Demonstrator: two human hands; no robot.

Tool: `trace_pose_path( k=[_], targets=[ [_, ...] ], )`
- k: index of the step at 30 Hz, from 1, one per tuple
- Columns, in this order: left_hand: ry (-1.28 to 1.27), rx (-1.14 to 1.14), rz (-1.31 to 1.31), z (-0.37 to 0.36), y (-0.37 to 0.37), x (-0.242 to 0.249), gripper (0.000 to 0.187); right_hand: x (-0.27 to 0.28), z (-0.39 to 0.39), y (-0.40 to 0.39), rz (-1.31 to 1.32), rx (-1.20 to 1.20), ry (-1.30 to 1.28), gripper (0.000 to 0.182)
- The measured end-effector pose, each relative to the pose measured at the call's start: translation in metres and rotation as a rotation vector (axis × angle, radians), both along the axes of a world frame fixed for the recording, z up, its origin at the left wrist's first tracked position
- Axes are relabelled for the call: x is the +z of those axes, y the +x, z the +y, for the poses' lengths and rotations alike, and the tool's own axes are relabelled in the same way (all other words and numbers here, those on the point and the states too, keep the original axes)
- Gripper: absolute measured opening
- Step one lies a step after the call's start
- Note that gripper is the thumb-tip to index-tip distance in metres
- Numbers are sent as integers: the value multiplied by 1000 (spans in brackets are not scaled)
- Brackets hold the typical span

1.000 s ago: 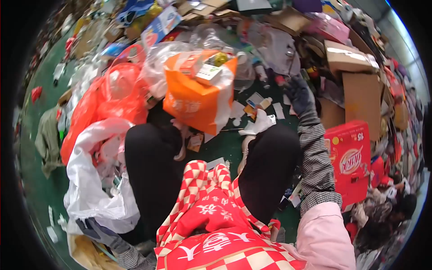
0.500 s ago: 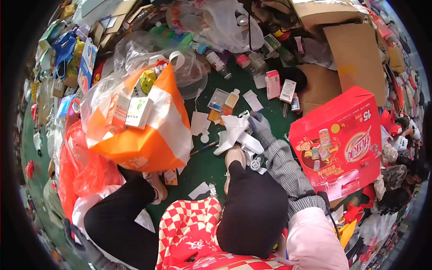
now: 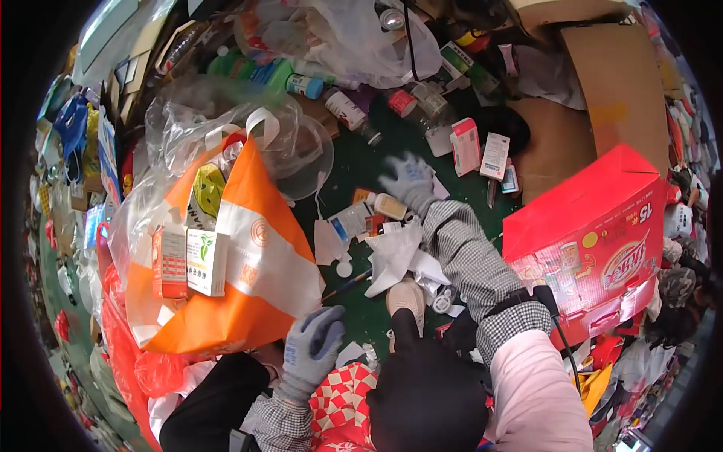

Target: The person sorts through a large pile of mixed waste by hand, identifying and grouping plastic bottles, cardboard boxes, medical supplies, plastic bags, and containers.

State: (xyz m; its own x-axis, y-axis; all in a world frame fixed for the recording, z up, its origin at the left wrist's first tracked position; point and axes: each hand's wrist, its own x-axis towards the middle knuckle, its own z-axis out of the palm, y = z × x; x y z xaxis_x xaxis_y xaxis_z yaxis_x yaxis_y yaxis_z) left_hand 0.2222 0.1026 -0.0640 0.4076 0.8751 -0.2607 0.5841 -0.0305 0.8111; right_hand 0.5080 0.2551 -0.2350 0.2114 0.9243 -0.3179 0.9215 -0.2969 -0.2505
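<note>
My right hand (image 3: 410, 181), in a grey glove, stretches forward over the green floor with its fingers apart and nothing in it. Close by lie a small cream bottle (image 3: 390, 206) and a clear packet (image 3: 352, 220). Crumpled white paper (image 3: 395, 252) rests below it, near my shoe. My left hand (image 3: 312, 350), also gloved, is raised in front of my lap, thumb apart from the fingers, with nothing visible in it. Just beyond it stands an orange and white bag (image 3: 275, 264), with a white box (image 3: 206, 260) and an orange box (image 3: 170, 260) on its near side.
A large red carton (image 3: 584, 245) stands at the right, beside flattened cardboard (image 3: 621, 105). Plastic bottles (image 3: 346, 109) and a clear plastic bag (image 3: 339, 38) lie at the back. A pink and white box (image 3: 466, 146) and a white box (image 3: 495, 156) sit beyond my right hand.
My right hand has moved forward from beside the white paper. My left hand has come up from the lower left to in front of my lap. The view has shifted slightly.
</note>
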Motion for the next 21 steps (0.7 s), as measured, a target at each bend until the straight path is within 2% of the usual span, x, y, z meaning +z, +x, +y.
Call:
trace_pose_path(
  k=[2,4,7,10,11,14,15,18,19,20,21],
  targets=[
    [35,-117,54,2,0,-11,31,-5,43,27,-209,-185,273,71],
    [59,-156,86,-1,-8,-21,33,-17,82,59,-384,-214,378,77],
    [-69,-156,114,4,-14,-24,30,-39,97,81,-476,-303,247,80],
    [-85,-154,110,6,-29,-48,34,-12,92,81,-462,-161,-37,83],
    [-99,-135,85,12,-27,-50,32,-8,96,79,-538,-69,-133,81],
    [-247,-39,-8,35,-11,-51,30,6,92,68,-537,-35,-335,76],
    [-213,-71,-54,47,0,-53,29,8,87,71,-600,43,-239,78],
    [-217,-89,-108,99,46,-56,32,-11,91,104,-298,-40,-184,85],
    [-255,-76,-99,119,62,-58,34,-23,94,117,-274,-34,-183,91],
    [-220,-15,-248,136,77,-77,41,-24,93,117,-254,-3,-268,91],
    [-182,40,-281,155,91,-91,45,-14,95,111,-239,23,-352,90]
  ],
)
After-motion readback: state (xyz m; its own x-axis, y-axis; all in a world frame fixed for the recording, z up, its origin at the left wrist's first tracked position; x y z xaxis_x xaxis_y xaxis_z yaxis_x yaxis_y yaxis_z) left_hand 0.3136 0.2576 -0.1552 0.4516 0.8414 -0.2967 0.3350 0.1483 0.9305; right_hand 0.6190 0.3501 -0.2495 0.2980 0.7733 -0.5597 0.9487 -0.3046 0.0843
